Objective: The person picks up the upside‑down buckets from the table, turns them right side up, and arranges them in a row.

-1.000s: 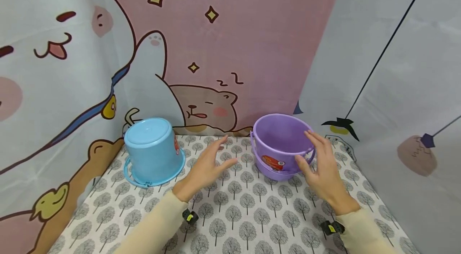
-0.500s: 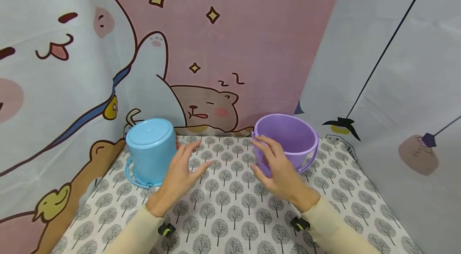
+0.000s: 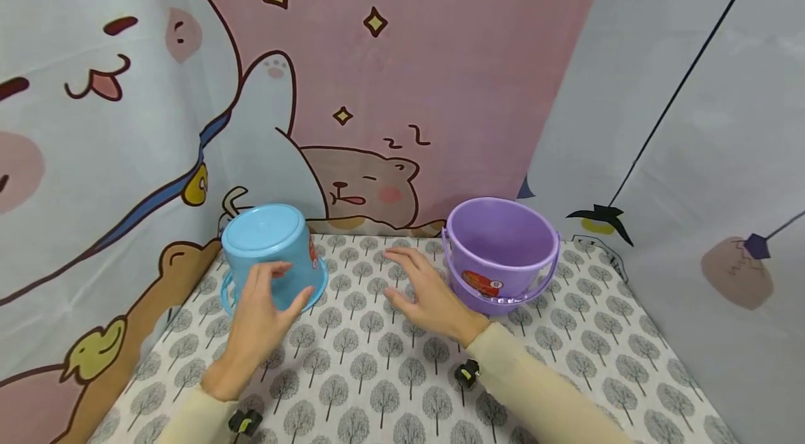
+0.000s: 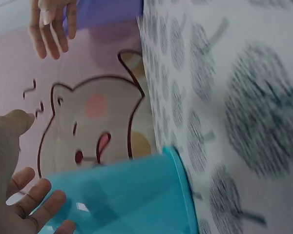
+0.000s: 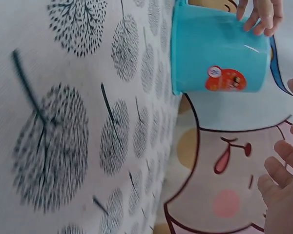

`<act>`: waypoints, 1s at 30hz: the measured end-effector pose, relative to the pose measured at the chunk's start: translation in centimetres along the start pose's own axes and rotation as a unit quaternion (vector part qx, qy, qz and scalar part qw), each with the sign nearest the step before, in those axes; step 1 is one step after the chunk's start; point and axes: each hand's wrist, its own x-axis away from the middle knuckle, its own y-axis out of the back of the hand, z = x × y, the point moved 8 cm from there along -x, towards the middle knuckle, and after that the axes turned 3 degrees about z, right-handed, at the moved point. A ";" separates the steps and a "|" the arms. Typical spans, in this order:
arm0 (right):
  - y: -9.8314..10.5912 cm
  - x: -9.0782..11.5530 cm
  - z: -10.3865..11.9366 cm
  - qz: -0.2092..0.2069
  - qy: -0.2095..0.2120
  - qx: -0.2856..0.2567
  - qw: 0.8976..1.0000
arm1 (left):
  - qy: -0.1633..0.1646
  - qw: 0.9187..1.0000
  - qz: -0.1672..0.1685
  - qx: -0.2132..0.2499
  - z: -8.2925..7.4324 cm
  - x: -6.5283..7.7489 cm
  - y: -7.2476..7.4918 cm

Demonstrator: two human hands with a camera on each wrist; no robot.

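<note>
A light blue bucket (image 3: 264, 241) stands upside down at the left of the table, a red label (image 5: 226, 79) on its side. My left hand (image 3: 258, 318) is in front of this bucket and overlaps its lower side, thumb and fingers spread apart with nothing between them. My right hand (image 3: 428, 297) hovers over the middle of the table, fingers spread and holding nothing. To its right a purple bucket (image 3: 478, 255) stands upright, its mouth up and its handle hanging down at the front.
A white cloth with grey tree prints (image 3: 390, 360) covers the table. Behind it hangs a pink backdrop (image 3: 465, 66) with cartoon animals, and printed white sheets (image 3: 704, 150) rise along the sides.
Both hands have swept to the left, the right one from in front of the purple bucket to mid-table, the left one to the blue bucket. Both buckets have stayed in place.
</note>
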 end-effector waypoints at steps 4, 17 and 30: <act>-2.4 -1.3 -0.5 0.032 -0.008 -0.010 0.999 | 0.024 1.000 -0.012 -0.015 2.2 0.8 1.2; -8.3 -5.3 -3.1 0.127 -0.098 -0.066 0.985 | 0.214 0.964 0.146 -0.064 11.5 2.3 0.9; -15.3 -8.8 -3.8 0.180 -0.148 -0.066 0.970 | 0.227 0.945 0.230 -0.042 14.9 1.6 -1.0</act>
